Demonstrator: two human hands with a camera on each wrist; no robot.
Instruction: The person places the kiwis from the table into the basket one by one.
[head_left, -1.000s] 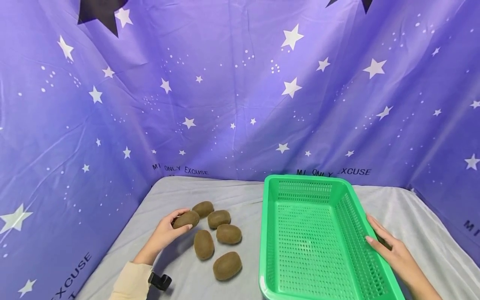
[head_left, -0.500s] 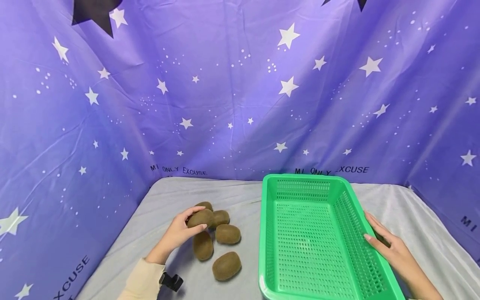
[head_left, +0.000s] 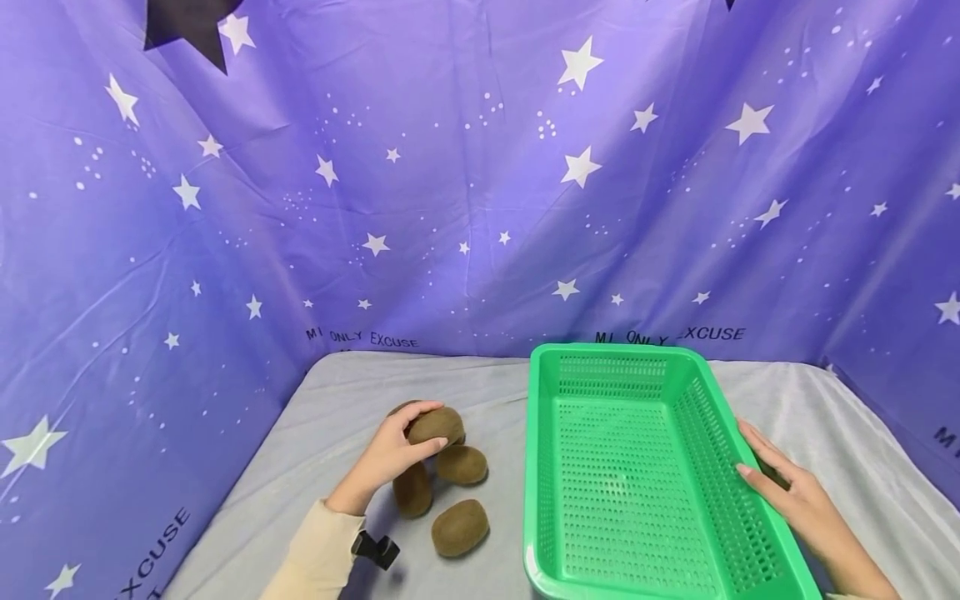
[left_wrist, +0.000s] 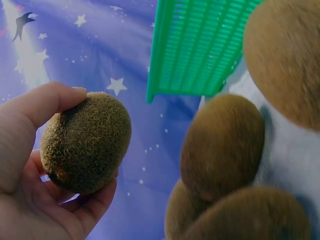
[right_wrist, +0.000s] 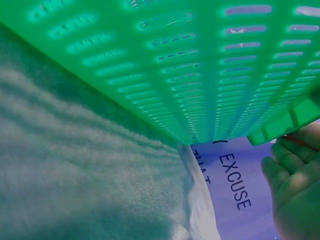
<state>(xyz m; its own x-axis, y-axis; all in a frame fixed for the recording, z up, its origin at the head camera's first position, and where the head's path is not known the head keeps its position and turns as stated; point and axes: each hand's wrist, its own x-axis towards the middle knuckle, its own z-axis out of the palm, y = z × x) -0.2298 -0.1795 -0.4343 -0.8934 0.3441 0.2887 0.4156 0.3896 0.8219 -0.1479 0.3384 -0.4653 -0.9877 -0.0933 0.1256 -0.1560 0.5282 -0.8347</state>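
Observation:
A brown fuzzy kiwi [head_left: 437, 426] is gripped between the thumb and fingers of my left hand [head_left: 390, 454]. In the left wrist view the held kiwi [left_wrist: 87, 142] is raised apart from the others. Under and beside this hand lie several more kiwis, among them a front kiwi [head_left: 460, 528], a middle kiwi [head_left: 462, 465] and a partly covered kiwi [head_left: 413, 493]. My right hand [head_left: 798, 496] holds the right rim of a green plastic basket [head_left: 534, 467], thumb over the rim. From the right wrist, its fingers [right_wrist: 290, 170] curl beneath that rim. Nothing lies inside the basket.
A grey cloth [head_left: 337, 383] covers the table. Purple star-printed curtains [head_left: 465, 192] enclose its back and sides. The basket's tall perforated wall [left_wrist: 200, 45] rises to the right of the kiwis.
My left hand has moved to the right with the kiwi, passing over the other kiwis and now covering some of them. My right hand and the basket stay in place.

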